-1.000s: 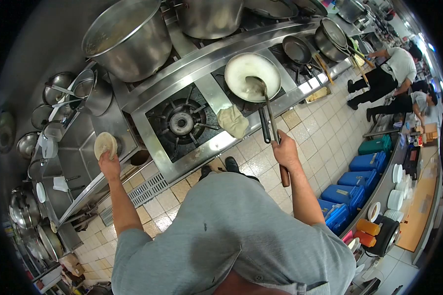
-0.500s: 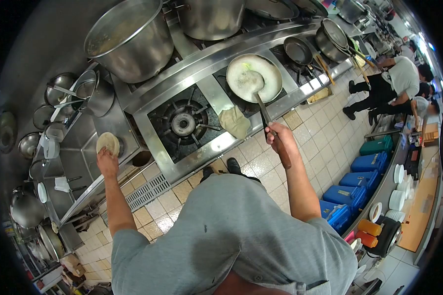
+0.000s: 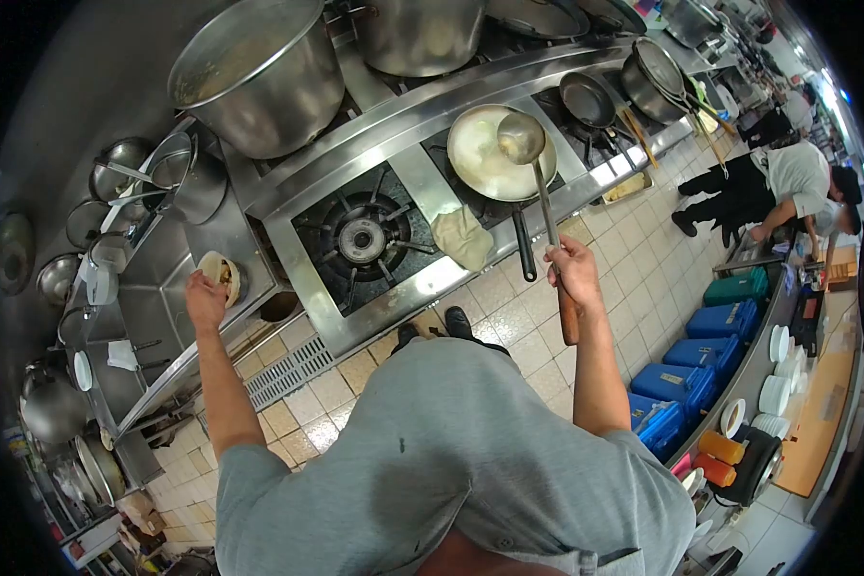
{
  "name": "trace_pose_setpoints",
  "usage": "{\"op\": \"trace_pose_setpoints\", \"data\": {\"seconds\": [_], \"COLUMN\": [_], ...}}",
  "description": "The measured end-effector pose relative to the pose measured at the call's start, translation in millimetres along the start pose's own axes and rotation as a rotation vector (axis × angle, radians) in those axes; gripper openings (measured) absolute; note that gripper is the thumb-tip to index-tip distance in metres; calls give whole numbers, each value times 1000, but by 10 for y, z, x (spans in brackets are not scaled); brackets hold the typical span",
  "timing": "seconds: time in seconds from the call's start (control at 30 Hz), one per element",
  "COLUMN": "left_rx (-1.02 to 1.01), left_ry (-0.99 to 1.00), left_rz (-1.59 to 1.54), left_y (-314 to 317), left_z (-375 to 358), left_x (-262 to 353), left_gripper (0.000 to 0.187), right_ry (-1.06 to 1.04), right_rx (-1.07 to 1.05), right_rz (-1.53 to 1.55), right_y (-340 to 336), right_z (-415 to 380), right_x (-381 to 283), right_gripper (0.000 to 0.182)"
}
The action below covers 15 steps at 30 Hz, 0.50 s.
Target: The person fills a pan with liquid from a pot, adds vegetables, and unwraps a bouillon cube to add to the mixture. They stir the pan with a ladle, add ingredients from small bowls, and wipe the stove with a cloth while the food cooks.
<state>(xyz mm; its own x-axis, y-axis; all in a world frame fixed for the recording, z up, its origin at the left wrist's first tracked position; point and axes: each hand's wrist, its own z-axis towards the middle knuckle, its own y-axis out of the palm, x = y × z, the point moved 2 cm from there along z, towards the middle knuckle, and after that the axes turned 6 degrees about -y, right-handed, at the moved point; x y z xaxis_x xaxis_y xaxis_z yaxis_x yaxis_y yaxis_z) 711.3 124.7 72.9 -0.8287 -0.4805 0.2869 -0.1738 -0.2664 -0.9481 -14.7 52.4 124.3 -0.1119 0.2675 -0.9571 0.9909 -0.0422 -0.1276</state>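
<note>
A cook's right hand (image 3: 574, 270) gripped a long steel ladle with wooden handle (image 3: 543, 202) over the round steel wok (image 3: 490, 154), upper centre; the left hand (image 3: 206, 299) clasped a pale round scrubber (image 3: 221, 271), centre left. A tilted ladle could spill liquid onto the burner.

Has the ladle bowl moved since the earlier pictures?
Yes. The ladle bowl went from low in the wok to its far rim, lifted by the right hand.
</note>
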Motion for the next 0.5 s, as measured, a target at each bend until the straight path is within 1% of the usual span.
{"op": "trace_pose_setpoints", "data": {"seconds": [0.03, 0.1, 0.13, 0.17, 0.2, 0.23, 0.27, 0.3, 0.33, 0.37, 0.4, 0.43, 0.47, 0.5], "left_rx": [1, 177, 111, 84, 59, 266, 298, 117, 179, 161, 149, 159, 180, 198], "left_ry": [-4, 100, 317, 375, 436, 510, 363, 448, 306, 182, 72, 50, -17, -79], "left_rz": [1, 39, 156, 242, 323, 330, 195, 307, 151, 67, -28, -20, -53, -87], "left_y": [-5, -72, -28, -95, -174, 173, -42, -1, -117, -211, -291, -365, -413, -457], "left_z": [9, 6, 59, 50, 24, 164, 81, 155, 102, 73, 66, 48, 53, 33], "left_x": [-5, -3, -45, -38, -29, -617, -378, -579, -461, -385, -368, -365, -374, -385], "left_gripper": [22, 21, 21, 21, 21, 21, 22, 24, 20, 17, 14, 14, 12, 11], "right_ry": [-9, -44, -81, -104, -188, -283, -288, -239, -189, -206, -475, -748, -758, -623], "right_rx": [9, 14, 14, 47, 50, 41, 37, 41, 61, 8, 62, 132, 120, 101], "right_rz": [-42, -89, -135, -298, -384, -465, -451, -489, -535, -537, -715, -880, -876, -869], "right_y": [-16, -59, -67, -85, -102, -130, -156, -59, -24, -87, -204, -227, -162, -124], "right_z": [6, 29, 62, 43, 62, 82, 117, 60, 27, 131, 302, 408, 435, 461], "right_x": [-28, -27, -29, -62, -22, 41, 152, 65, -54, 129, 370, 475, 453, 466], "right_gripper": [30, 26, 23, 28, 31, 35, 40, 44, 47, 47, 49, 51, 51, 53]}}
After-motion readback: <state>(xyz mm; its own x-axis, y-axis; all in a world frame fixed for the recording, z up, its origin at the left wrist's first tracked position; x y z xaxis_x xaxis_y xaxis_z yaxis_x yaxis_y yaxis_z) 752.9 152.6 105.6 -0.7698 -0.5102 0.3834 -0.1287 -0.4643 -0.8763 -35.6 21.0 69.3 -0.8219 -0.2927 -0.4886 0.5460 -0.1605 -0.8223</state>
